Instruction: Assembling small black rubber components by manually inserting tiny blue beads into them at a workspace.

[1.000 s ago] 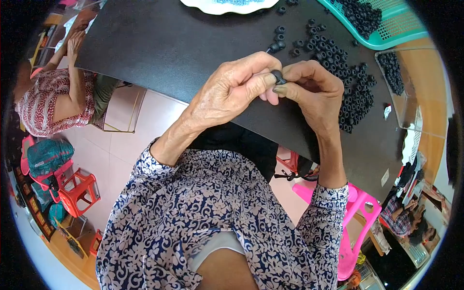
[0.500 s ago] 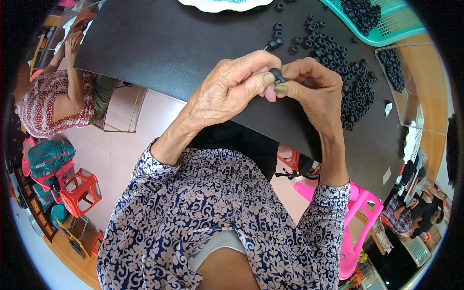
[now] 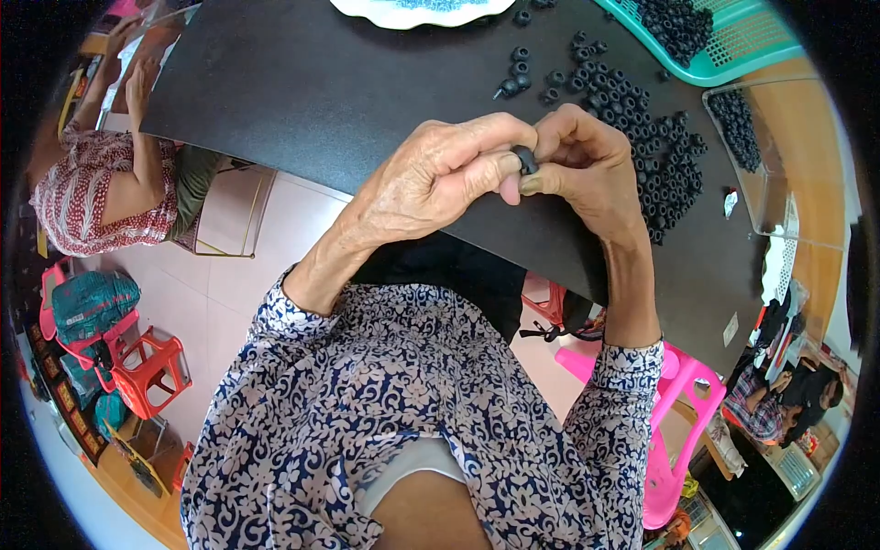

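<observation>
Above the dark table, my left hand (image 3: 451, 176) pinches a small rounded black part (image 3: 525, 159) between thumb and fingers. My right hand (image 3: 591, 174) meets it there, its thumb and bent fingers closed on the same part from the other side. Fingertips cover much of the part, so I cannot tell whether it is one piece or two joined. Just beyond my hands lies a short row of black parts (image 3: 521, 68). A spread of loose black ring-shaped parts (image 3: 665, 174) lies beside and beyond my right hand.
A green plastic basket (image 3: 724, 62) with black parts stands at the far right, near a clear tray (image 3: 761, 206) holding more. A white scalloped plate (image 3: 422, 16) sits at the far edge. Another person (image 3: 110, 188) sits at left. A pink stool (image 3: 683, 431) stands at right.
My fingertips have shifted on the black part, with less of it showing now. My right hand's fingers have curled closer to the left. The view has moved slightly.
</observation>
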